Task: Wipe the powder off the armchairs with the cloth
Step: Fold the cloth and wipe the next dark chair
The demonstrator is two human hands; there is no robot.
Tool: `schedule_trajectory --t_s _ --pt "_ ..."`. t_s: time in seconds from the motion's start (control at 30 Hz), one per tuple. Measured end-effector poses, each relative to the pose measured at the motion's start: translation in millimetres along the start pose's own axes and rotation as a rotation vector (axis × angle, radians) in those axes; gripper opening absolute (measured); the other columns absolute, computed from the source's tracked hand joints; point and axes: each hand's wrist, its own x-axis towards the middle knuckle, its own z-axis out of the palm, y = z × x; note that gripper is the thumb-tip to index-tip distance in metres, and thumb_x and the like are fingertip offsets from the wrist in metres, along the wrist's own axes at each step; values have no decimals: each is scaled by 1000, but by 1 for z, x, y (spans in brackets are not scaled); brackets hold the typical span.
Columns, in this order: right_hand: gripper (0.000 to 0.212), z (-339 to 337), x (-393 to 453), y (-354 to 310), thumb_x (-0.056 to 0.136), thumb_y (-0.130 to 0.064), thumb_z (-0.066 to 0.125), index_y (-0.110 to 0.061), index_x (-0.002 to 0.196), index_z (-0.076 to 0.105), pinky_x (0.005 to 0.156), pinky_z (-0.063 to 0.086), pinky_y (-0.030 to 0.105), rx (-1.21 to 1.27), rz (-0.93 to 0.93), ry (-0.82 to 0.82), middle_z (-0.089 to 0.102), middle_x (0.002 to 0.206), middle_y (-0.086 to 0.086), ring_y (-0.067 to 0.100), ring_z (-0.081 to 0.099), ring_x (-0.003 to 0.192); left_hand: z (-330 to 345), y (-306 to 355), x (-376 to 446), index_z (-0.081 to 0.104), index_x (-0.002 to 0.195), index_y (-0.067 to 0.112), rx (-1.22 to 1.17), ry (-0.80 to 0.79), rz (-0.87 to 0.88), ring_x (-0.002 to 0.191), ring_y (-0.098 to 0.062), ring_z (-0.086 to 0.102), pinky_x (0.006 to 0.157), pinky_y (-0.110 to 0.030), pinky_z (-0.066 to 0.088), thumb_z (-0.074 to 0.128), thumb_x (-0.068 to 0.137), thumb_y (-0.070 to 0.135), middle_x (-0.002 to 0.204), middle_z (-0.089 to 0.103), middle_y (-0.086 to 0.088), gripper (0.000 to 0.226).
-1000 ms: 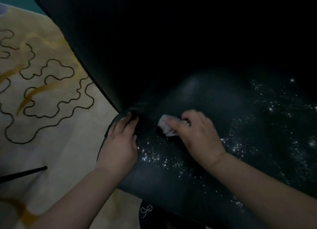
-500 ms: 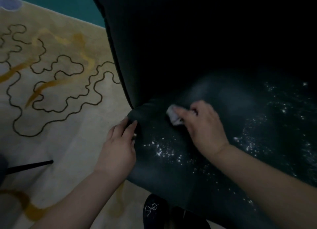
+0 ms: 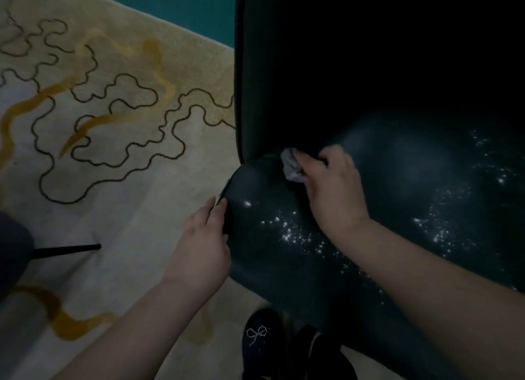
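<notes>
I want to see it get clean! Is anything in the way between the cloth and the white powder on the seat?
Nothing visible. The right hand grips the cloth at the seat's back corner, and only bare seat lies between it and the nearest powder. The left hand rests on the seat's edge, off to the side.

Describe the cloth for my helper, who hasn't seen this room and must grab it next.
Find the dark armchair standing on the pale patterned rug. Where its seat meets the left armrest, the right hand grips a small crumpled cloth. It is the only light grey thing on the dark upholstery besides the scattered white powder.
</notes>
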Motion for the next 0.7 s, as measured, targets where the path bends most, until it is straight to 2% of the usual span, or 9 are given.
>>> schedule_trajectory --t_s 0.07,0.17,0.27,0.4,0.5,0.57,0.6,0.7 --pt "34 10 4 -30 88 -25 63 -22 122 60 71 43 33 74 86 -32 51 102 8 31 51 90 1 0 -2 19 152 17 -20 -9 -15 143 -22 19 107 -16 7 45 95 8 158 17 -6 64" --pt "55 18 -29 -49 74 -14 74 -24 126 59 64 38 34 51 -215 -137 51 96 11 30 50 80 1 -1 -4 18 152 16 -29 -10 -13 143 -21 20 106 -13 8 46 94 7 159 16 -6 65" --pt "62 3 -52 -19 70 -13 78 -26 128 58 63 44 36 22 -310 -164 52 95 13 31 51 78 0 -1 -5 17 152 17 -28 -15 -7 143 -20 19 105 -12 6 46 95 7 159 16 -5 65" --pt "48 -1 -7 5 85 -9 61 -20 132 57 67 36 33 -41 -49 11 48 97 18 33 48 84 1 -1 -6 15 153 18 -40 -8 -11 143 -19 17 106 -13 5 43 96 10 159 15 -3 63" --pt "42 17 28 -22 89 -9 56 -15 131 56 72 42 38 7 113 34 49 108 21 37 48 93 4 -1 -8 14 153 18 -45 -8 -22 143 -19 16 109 -16 8 43 97 11 159 15 -3 63" --pt "40 24 17 -43 88 -8 57 -14 127 58 78 43 42 47 126 -15 51 112 20 37 47 99 4 1 -9 15 153 18 -44 -6 -33 143 -19 17 109 -16 8 43 97 10 159 16 -3 63" --pt "41 23 5 -47 86 -6 59 -15 125 59 78 44 43 71 76 -52 52 111 19 36 48 98 4 1 -9 16 153 18 -42 -1 -34 143 -19 17 108 -15 8 43 96 10 158 16 -2 63" --pt "51 10 -32 -35 77 -6 68 -19 126 59 70 46 40 46 -261 -178 51 101 14 34 51 86 3 2 -10 18 152 17 -48 8 -29 143 -18 18 106 -13 6 44 95 7 158 18 -3 63"
